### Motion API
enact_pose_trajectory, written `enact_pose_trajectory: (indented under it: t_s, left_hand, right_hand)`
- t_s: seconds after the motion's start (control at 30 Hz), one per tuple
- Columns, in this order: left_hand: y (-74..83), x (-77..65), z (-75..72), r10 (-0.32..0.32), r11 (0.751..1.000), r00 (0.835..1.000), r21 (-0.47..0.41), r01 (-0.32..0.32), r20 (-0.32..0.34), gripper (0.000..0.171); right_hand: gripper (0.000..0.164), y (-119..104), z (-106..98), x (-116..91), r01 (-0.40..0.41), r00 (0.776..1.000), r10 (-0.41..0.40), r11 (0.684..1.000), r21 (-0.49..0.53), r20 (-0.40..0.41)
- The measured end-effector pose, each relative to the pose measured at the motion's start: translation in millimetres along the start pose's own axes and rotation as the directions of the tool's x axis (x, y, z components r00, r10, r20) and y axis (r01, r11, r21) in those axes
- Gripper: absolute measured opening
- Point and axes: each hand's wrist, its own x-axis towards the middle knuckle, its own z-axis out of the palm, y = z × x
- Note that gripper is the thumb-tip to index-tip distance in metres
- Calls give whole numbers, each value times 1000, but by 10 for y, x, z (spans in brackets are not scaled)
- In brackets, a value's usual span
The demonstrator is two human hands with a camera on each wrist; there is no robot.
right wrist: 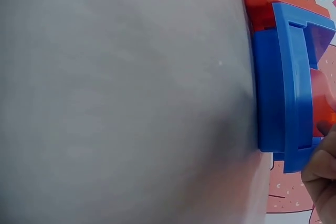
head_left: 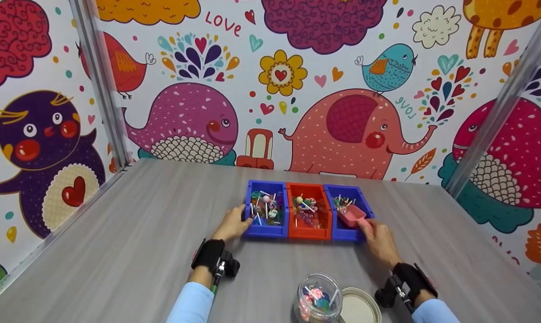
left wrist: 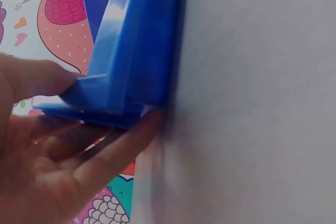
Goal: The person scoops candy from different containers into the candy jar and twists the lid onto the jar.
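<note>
Three joined bins form a row: a left blue bin [head_left: 266,231], a red bin [head_left: 309,235] and a right blue bin [head_left: 345,235], all with wrapped candies and lollipops inside. My left hand [head_left: 231,225] grips the left blue bin's outer side, thumb over the rim; the left wrist view shows the fingers [left wrist: 113,158] beneath and beside that blue wall [left wrist: 149,40]. At the other end, my right hand [head_left: 382,242] holds a pink scoop [head_left: 353,215] by its handle. The scoop's bowl dips into the right blue bin beside the candies. In the right wrist view, that bin partly hides the scoop [right wrist: 319,98].
A glass jar [head_left: 318,299] with some candies stands open near the table's front edge. Its pale round lid [head_left: 360,307] lies just to the right, close by my right forearm. Behind the bins rises a wall panel [head_left: 261,112] printed with cartoon animals.
</note>
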Motion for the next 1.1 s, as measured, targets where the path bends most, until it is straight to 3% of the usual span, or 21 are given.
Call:
enact_pose_trajectory:
  t_s: [0.27,0.73,1.1]
  left_hand:
    - [2,24,-7,-49,999,999,-9,49,15,43]
    - [-3,7,-11,-16,1000,1000,-1,16,7,39]
    - [-4,13,7,-54,998,998,-19,54,27,41]
  right_hand:
    - [26,-94,-6,51,-10,999,10,1000,-5,32]
    - [23,-32,12,20,39,999,-37,998,48,-34]
    - [29,-42,-91,-20,-34,999,35,996,87,-6]
